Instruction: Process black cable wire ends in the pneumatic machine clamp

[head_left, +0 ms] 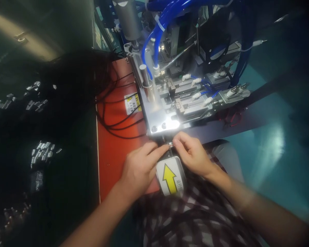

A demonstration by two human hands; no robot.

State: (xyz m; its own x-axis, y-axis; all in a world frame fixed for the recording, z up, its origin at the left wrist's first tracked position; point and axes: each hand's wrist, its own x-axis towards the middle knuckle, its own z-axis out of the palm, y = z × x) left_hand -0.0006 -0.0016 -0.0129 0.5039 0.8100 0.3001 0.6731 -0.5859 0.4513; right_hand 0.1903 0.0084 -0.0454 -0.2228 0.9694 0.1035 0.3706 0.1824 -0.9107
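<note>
Close to the front edge of the machine, my left hand (141, 166) reaches in from the left with its fingertips at a small shiny metal part (171, 145). From the other side my right hand (193, 153) is closed, thumb and forefinger pinched at the same part. Its exact kind is too small to make out. Just above the fingers is the bright metal plate (157, 118) of the machine. Below them sits a white sign (170, 176) with a yellow arrow, partly beside my left hand.
Pneumatic cylinders (190, 106) with blue hoses (157, 37) fill the machine behind the plate. Black cables (113, 127) loop over the red base (113, 164). Several small metal pieces (42, 153) lie in groups on the dark surface at left.
</note>
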